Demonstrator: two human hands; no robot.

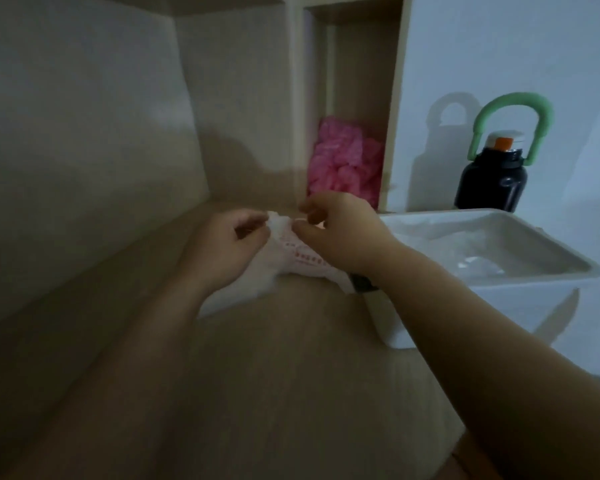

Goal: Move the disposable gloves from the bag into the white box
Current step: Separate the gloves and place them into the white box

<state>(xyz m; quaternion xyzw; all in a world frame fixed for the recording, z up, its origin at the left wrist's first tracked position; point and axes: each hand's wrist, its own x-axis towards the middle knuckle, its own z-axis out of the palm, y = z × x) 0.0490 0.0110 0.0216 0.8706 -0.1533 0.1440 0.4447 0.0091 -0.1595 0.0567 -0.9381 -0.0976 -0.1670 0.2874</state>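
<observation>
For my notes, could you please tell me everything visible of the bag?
The bag is thin, crumpled, whitish plastic with rows of pink print. It lies on the table beside the box, its top end raised. The left hand and right hand appear to pinch that end from either side. Its contents cannot be seen.

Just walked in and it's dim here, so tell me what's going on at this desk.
A person is working at the mouth of a white bag with pink print lying on the wooden desk: the left hand and the right hand each pinch its top edge. The white box stands just to the right, with crumpled clear plastic, apparently gloves, already inside.
</observation>
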